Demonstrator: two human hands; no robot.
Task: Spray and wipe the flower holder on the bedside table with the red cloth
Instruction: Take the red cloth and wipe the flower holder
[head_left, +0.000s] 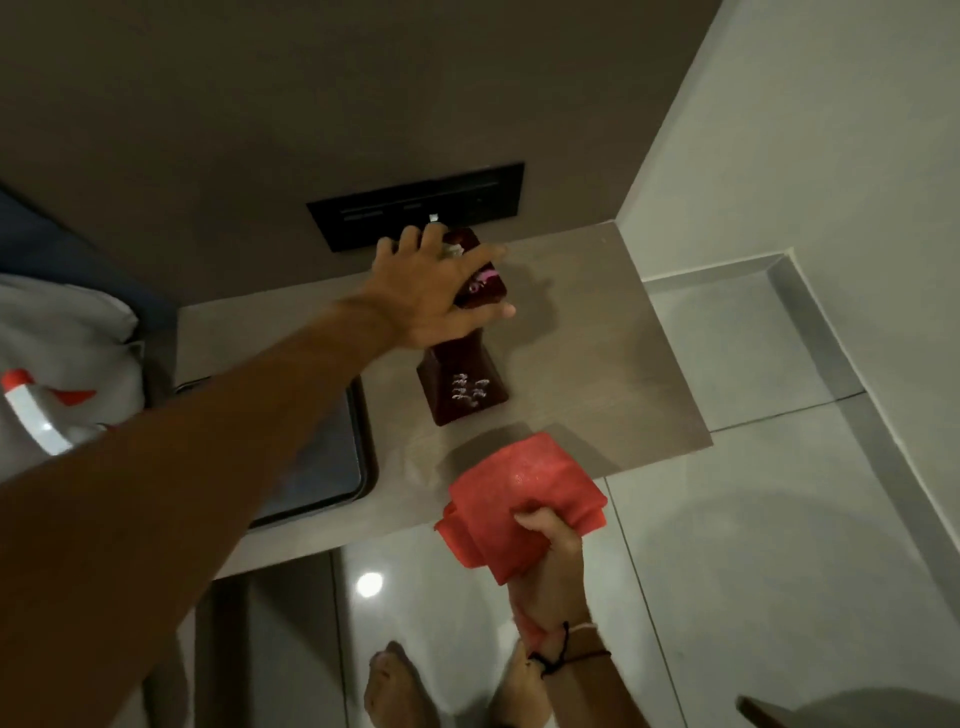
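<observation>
A dark red flower holder (462, 389) with small white markings on its flared base stands on the beige bedside table (597, 364). My left hand (436, 291) lies over its upper part, fingers spread around it, hiding most of the top. Nearer me, at the table's front edge, my right hand (545, 551) grips the bunched red cloth (519, 493), held just above the edge and apart from the holder.
A white spray bottle (36, 410) with a red trigger lies on the bed at the far left beside a white pillow (62, 322). A dark tray (332, 457) sits on the table's left part. A black switch panel (415, 205) is on the wall behind. Glossy floor tiles lie below.
</observation>
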